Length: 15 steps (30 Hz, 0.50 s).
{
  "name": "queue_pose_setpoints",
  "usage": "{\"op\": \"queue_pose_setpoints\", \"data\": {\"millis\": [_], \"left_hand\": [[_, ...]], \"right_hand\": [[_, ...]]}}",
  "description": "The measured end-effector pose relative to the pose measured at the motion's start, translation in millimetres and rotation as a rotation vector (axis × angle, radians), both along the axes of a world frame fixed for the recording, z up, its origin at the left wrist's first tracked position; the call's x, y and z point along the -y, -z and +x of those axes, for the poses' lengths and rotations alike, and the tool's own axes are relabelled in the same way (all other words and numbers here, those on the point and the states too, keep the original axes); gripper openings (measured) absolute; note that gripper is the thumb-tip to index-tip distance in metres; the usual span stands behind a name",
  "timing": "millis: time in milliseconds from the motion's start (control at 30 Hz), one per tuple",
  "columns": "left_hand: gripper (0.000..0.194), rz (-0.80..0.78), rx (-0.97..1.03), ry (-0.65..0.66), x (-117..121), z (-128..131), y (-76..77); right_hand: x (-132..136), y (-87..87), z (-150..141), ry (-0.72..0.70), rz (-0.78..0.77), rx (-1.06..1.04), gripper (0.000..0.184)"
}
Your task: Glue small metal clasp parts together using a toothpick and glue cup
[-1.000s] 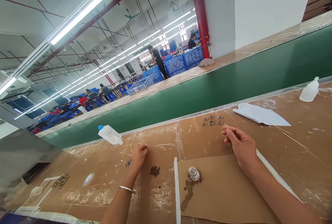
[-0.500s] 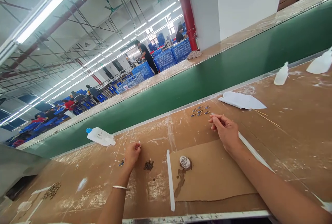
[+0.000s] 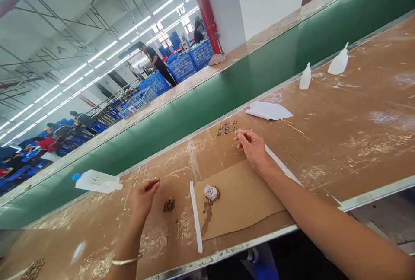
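Tabletop [image 3: 333, 118]: bottle [image 3: 97, 181] near left grip [image 3: 143, 195]

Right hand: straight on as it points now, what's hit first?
Likely the cluster of small blue pieces, though how high the right hand sits is unclear, so it may pass over them.

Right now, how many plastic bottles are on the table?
3 that I see: a blue-capped bottle lying left of the left hand, a small pale bottle right of the white paper, and a bigger pale bottle right of that one. None seems hidden.
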<state>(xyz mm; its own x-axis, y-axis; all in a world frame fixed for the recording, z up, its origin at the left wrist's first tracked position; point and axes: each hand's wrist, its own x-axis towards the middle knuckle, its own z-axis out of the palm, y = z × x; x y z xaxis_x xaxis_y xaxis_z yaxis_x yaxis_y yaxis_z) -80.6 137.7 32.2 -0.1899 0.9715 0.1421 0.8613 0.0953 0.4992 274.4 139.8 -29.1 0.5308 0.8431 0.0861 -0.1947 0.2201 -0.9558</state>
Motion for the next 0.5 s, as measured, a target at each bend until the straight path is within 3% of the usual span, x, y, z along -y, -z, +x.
{"op": "queue_pose_setpoints", "data": {"millis": [100, 200, 333, 500], "left_hand": [[0.034, 0.006, 0.159, 0.092, 28.8, 29.5, -11.7], [0.030, -0.030, 0.237, 0.192, 54.5, 61.8, -19.2], [0.023, 0.010, 0.116, 0.319, 71.4, 95.7, -20.6], [0.021, 0.024, -0.048, 0.401, 73.4, 120.6, -19.2]], "right_hand": [[-0.2, -0.5, 0.7, -0.013, -0.003, 0.002, 0.029], [-0.6, 0.0, 1.8, -0.027, -0.003, -0.003, 0.029], [-0.8, 0.0, 2.8, -0.041, -0.005, -0.017, 0.030], [-0.3, -1.3, 3.5, -0.047, -0.009, -0.038, 0.029]]}}
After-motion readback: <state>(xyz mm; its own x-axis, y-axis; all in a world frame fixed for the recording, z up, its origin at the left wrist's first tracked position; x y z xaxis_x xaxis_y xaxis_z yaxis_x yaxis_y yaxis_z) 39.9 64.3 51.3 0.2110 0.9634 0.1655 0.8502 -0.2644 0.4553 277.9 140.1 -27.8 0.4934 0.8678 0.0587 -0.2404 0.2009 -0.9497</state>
